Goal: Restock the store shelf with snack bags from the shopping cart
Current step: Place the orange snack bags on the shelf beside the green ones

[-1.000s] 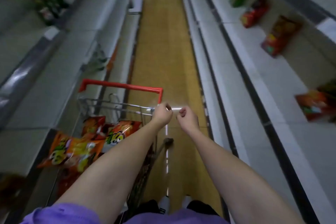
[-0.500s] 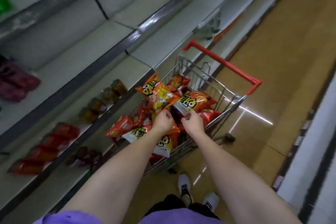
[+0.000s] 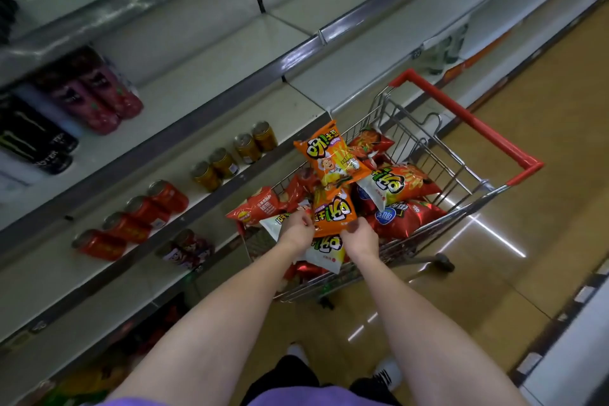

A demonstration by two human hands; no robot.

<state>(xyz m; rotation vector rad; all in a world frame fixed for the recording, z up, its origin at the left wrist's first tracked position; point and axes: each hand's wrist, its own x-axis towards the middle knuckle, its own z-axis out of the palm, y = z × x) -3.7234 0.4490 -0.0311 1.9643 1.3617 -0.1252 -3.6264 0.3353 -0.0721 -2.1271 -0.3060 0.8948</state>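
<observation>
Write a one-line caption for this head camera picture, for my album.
Both hands, left hand and right hand, grip an orange snack bag atop the shopping cart beside drink shelves.

A person with bare forearms and bare hands, the left hand [image 3: 298, 230] and right hand [image 3: 360, 237]. They wear a purple top [image 3: 280, 400], dark trousers [image 3: 283, 372] and black shoes with white stripes [image 3: 389, 372].

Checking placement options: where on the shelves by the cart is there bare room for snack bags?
Bare shelf lies right of the dark red bottles, above the gold cans. The shelf behind the cart is also bare. The row of red cans and gold cans is crowded.
</observation>
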